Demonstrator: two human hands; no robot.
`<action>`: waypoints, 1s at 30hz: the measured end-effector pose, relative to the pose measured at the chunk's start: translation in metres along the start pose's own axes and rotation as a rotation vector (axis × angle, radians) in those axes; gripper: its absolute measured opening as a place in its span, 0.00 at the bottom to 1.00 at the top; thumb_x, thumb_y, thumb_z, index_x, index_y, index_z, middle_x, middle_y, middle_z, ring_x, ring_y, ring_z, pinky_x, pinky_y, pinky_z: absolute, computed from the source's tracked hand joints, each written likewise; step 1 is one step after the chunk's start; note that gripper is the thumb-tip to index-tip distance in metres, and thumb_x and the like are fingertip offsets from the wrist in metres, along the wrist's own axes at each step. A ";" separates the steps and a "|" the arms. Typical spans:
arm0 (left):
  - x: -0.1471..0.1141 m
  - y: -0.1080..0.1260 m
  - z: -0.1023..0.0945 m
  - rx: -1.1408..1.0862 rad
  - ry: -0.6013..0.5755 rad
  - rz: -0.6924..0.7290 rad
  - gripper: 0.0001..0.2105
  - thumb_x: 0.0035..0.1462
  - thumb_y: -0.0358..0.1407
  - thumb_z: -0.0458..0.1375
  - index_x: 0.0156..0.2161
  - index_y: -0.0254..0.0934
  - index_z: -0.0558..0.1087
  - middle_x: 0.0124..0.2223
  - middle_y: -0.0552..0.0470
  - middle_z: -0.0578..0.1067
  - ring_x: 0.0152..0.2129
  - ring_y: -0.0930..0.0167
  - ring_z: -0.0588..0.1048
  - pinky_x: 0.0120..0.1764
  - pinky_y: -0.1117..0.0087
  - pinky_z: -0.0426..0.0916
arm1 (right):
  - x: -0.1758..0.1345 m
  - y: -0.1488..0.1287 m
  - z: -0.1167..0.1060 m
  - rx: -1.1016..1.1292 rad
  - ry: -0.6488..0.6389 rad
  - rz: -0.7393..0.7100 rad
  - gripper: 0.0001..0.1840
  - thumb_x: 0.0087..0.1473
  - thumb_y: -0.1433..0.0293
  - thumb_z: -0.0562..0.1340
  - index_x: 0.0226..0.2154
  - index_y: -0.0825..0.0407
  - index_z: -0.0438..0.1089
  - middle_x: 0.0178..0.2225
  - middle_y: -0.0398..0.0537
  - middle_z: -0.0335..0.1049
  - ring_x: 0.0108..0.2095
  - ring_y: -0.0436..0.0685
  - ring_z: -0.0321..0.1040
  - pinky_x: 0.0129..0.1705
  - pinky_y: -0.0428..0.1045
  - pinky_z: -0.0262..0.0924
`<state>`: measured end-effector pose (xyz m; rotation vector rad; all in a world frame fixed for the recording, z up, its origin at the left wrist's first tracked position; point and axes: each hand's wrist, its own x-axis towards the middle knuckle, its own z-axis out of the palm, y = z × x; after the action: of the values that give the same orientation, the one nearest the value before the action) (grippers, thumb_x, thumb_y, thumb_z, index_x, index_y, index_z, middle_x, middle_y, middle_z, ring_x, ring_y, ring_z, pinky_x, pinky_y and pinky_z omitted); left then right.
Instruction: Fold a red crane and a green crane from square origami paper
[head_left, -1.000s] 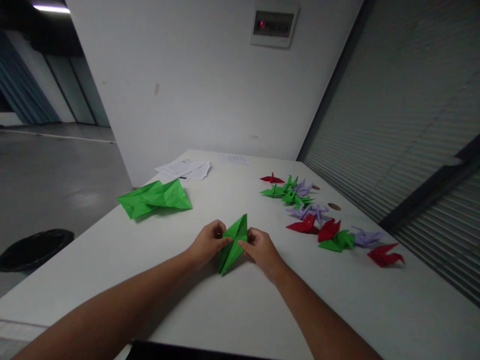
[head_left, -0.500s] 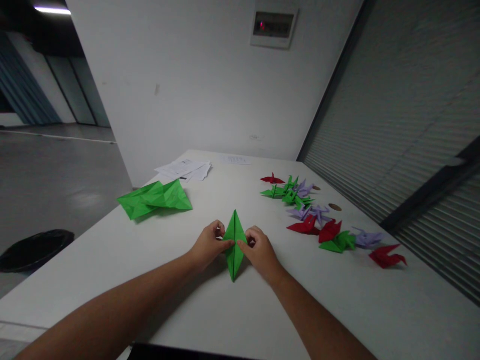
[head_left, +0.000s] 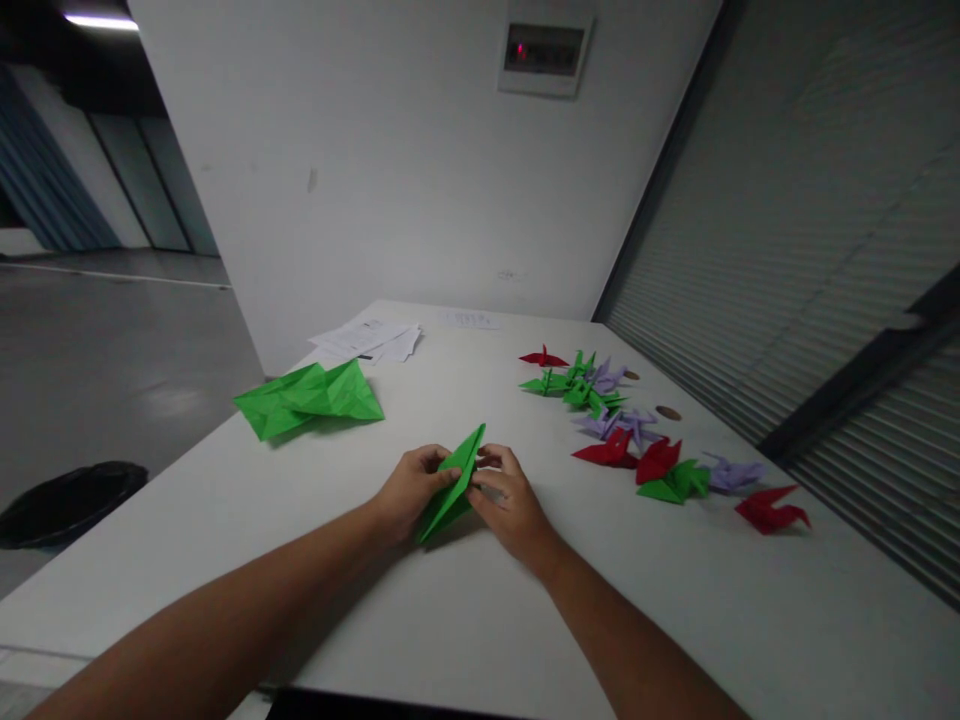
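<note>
A green folded origami paper [head_left: 455,487], a narrow diamond with pointed ends, is held over the white table [head_left: 480,620], tilted with its upper tip leaning right. My left hand [head_left: 412,490] pinches its left side, thumb on the near face and fingers behind. At the right edge, my right hand [head_left: 514,505] has its thumb and curled fingertips on the paper; part of that contact is hidden behind the fold.
Creased green sheets [head_left: 311,400] lie to the left, with white papers [head_left: 367,340] behind them. Several red, green and purple paper cranes [head_left: 615,450] spread along the right side, beside a window blind [head_left: 795,220]. A black-lined bin [head_left: 71,500] stands left of the table.
The green folded paper has turned from upright and facing me to a slant, upper tip rightward, its side edge showing. My right fingers have shifted along its right edge.
</note>
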<state>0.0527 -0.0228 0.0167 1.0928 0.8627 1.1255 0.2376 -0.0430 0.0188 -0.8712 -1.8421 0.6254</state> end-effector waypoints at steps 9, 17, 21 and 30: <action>-0.006 0.001 0.009 -0.101 -0.127 -0.084 0.16 0.48 0.45 0.72 0.34 0.32 0.81 0.31 0.47 0.80 0.27 0.70 0.74 0.34 0.70 0.66 | 0.003 -0.004 0.003 -0.029 0.072 0.043 0.03 0.53 0.72 0.67 0.30 0.49 0.74 0.42 0.49 0.61 0.45 0.59 0.66 0.49 0.55 0.66; -0.008 0.006 0.008 0.164 -0.144 0.065 0.16 0.41 0.38 0.75 0.36 0.35 0.81 0.33 0.49 0.76 0.31 0.68 0.73 0.36 0.69 0.64 | 0.004 -0.001 -0.001 -0.053 0.121 0.094 0.04 0.50 0.74 0.67 0.28 0.50 0.72 0.39 0.48 0.61 0.38 0.57 0.65 0.38 0.51 0.65; -0.003 0.003 0.003 0.193 -0.045 0.054 0.12 0.42 0.37 0.73 0.32 0.34 0.80 0.29 0.52 0.75 0.28 0.70 0.71 0.33 0.70 0.62 | 0.003 -0.002 0.000 0.047 0.116 0.100 0.03 0.54 0.69 0.65 0.31 0.49 0.70 0.40 0.47 0.62 0.38 0.55 0.66 0.37 0.50 0.66; -0.007 0.009 0.003 -0.096 -0.040 -0.083 0.16 0.44 0.40 0.74 0.34 0.34 0.76 0.31 0.51 0.77 0.26 0.70 0.74 0.32 0.69 0.67 | -0.004 0.006 0.002 0.300 0.023 0.173 0.25 0.52 0.67 0.66 0.51 0.44 0.59 0.50 0.51 0.63 0.46 0.57 0.67 0.40 0.51 0.69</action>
<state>0.0518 -0.0298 0.0261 0.9887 0.8074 1.0625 0.2390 -0.0426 0.0118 -0.8360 -1.6093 0.9686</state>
